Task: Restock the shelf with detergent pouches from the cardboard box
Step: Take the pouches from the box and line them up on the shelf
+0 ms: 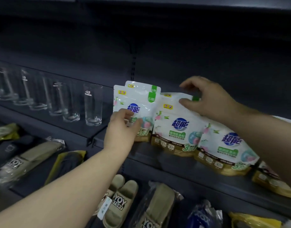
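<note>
White detergent pouches with a blue logo and gold bottoms stand in a row on the dark shelf. My left hand rests on the front of the leftmost pouch, fingers curled against it; a second pouch stands right behind it. My right hand pinches the top edge of the middle pouch, thumb in front and fingers behind. Another pouch stands to its right, and one more is partly hidden by my right forearm. The cardboard box is out of view.
Several clear drinking glasses stand in a row on the shelf to the left of the pouches. Below are beige slippers and bagged slippers. A shelf upright runs behind the pouches.
</note>
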Action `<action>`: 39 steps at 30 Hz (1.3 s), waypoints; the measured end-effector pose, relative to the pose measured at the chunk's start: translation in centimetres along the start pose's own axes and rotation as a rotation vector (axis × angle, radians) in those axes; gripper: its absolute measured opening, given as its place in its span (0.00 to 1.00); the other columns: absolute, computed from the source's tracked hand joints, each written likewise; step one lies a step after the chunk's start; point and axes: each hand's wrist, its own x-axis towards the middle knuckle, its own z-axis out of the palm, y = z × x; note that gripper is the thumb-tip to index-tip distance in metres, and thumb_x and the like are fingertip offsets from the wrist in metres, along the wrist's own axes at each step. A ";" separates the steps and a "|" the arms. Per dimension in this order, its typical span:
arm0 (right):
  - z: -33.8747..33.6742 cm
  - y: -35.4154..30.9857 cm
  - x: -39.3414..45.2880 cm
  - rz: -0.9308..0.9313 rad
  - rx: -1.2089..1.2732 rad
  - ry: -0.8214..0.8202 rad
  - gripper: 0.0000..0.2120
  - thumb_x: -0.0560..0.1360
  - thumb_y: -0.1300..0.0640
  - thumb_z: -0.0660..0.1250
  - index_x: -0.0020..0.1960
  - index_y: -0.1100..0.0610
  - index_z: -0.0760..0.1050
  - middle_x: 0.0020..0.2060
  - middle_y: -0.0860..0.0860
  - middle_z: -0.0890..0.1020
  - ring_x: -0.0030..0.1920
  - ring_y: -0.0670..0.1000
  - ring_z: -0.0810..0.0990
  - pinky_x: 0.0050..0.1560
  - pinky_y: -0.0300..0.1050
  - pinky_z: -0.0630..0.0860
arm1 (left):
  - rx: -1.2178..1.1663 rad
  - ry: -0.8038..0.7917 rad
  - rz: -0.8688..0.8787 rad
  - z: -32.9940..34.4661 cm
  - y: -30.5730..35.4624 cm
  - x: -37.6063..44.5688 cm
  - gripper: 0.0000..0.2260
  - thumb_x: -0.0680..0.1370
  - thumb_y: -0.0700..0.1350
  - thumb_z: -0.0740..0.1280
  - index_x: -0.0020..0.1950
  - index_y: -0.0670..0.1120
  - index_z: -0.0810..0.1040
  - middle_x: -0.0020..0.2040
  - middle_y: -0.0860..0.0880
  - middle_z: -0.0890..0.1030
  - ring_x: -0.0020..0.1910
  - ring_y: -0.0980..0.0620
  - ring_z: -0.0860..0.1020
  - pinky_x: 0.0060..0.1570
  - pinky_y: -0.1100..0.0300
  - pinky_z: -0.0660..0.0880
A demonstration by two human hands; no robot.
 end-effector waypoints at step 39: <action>3.5 -3.5 4.4 0.207 -0.188 -0.522 0.12 0.72 0.52 0.77 0.54 0.51 0.81 0.47 0.46 0.85 0.44 0.47 0.85 0.49 0.47 0.82 | 0.210 0.051 -0.103 1.2 -5.3 0.6 0.46 0.66 0.60 0.77 0.78 0.52 0.58 0.74 0.49 0.68 0.71 0.47 0.70 0.68 0.44 0.66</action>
